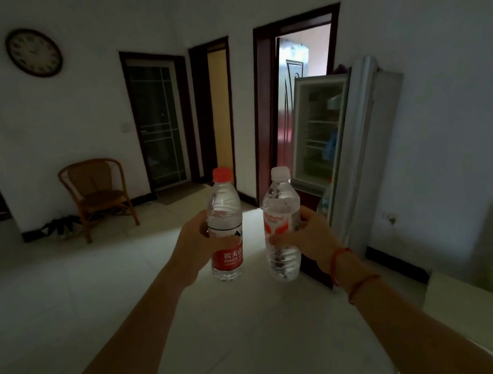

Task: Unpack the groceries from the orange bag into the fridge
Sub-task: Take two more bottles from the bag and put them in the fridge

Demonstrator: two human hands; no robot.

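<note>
Both arms reach forward at chest height. My left hand (pixel 192 243) grips a clear water bottle with a red cap and red label (pixel 224 217), held upright. My right hand (pixel 307 241) grips a second clear water bottle with a white cap and orange-white label (pixel 280 213), also upright, a hand's width to the right of the first. Beyond them, at the right wall, stands the fridge (pixel 383 154) with its upper door (pixel 318 129) swung open toward me, white shelves showing inside. The orange bag is out of view.
A pale tiled floor (pixel 100 284) stretches ahead. A wicker chair (pixel 97 191) stands at the left wall under a round clock (pixel 34 52). Three dark-framed doorways line the back wall; the right one (pixel 298 66) beside the fridge is lit. A pale surface edge (pixel 466 303) lies at right.
</note>
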